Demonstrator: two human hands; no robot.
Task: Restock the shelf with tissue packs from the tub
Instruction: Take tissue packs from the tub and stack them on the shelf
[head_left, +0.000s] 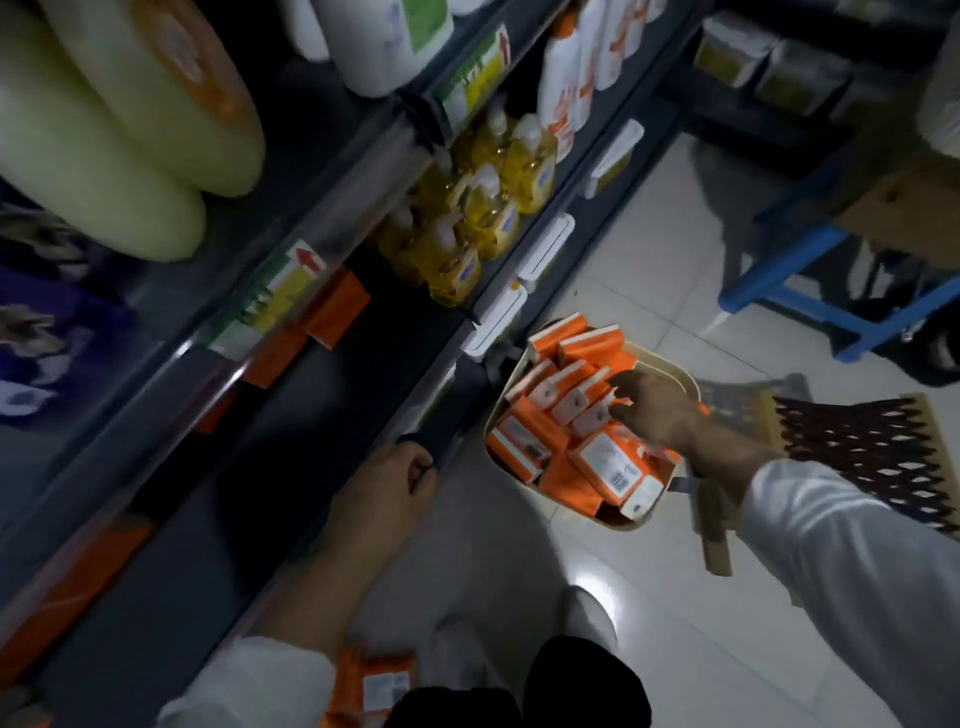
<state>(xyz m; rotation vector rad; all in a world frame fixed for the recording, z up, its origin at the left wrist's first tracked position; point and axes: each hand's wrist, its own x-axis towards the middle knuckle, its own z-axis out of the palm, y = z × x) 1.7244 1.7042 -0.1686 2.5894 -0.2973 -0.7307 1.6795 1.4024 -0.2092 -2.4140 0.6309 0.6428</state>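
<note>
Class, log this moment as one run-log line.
right hand: on packs in tub | left hand: curled by shelf edge

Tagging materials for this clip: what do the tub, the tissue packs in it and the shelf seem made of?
Tub: looks like moulded plastic, cream, smooth, slight sheen; thin rounded rim. Tissue packs: probably glossy plastic film, orange and white; highlights and a printed barcode. Shelf: likely painted metal, dark grey; thin straight lip catching light.

Yellow pump bottles clustered behind white price tags; white bottles above; blue frame and dark lattice mat on the tiled floor.
</note>
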